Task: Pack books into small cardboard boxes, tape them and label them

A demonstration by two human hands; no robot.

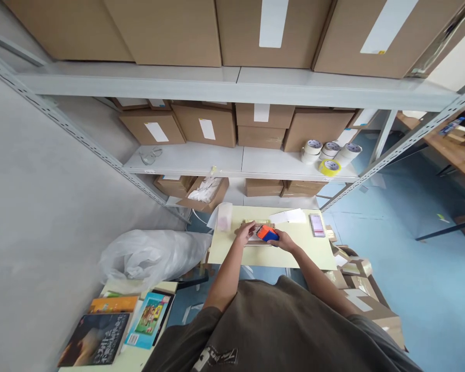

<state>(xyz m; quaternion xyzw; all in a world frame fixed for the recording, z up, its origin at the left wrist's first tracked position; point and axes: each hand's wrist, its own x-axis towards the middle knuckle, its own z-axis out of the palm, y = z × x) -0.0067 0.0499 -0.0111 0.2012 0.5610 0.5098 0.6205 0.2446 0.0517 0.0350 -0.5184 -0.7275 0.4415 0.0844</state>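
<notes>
Grey wall (39, 217) rises on our left, and blue floor (422, 289) spreads away to our right. Before us stands a big metal shelf (232, 90), with cardboard boxes (178, 33) lined along its levels, several bearing white labels. We stand at a pale yellow bench (306, 257), close against the shelf's front. Left of it bulges a clear plastic bag (155, 253); right of it, more boxes (372, 305) are heaped on the floor. Nearer to us on the left, a dark book (95, 338) and a blue book (147, 320) lie side by side on a second pale surface.

On a low level of the shelf, an open box (219, 194) holds crumpled white stuff. White paper (289, 216) lies along the far edge of our bench, and a phone (316, 226) rests near its right end. Above, white tape rolls (312, 150) and one yellow roll (329, 166) sit together on the middle level.

Between our hands, a flat brown package (251, 243) lies on the bench. Our left hand (246, 231) is at its left end, fingers loosely parted; we cannot tell whether they grip it. Our right hand (282, 240) has its fingers wrapped around an orange-and-blue tool (266, 233), just over the package.
</notes>
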